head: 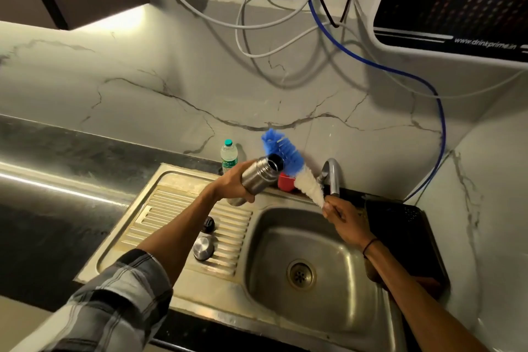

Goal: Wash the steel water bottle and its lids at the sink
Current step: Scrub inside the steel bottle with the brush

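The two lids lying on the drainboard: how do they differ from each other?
The black lid is dark, while the steel lid is shiny brushed metal. The black lid lies farther from the camera, the steel lid nearer. The steel lid looks somewhat wider than the black lid. Both are round, rest on the ribbed drainboard left of the basin, and neither hand touches them.
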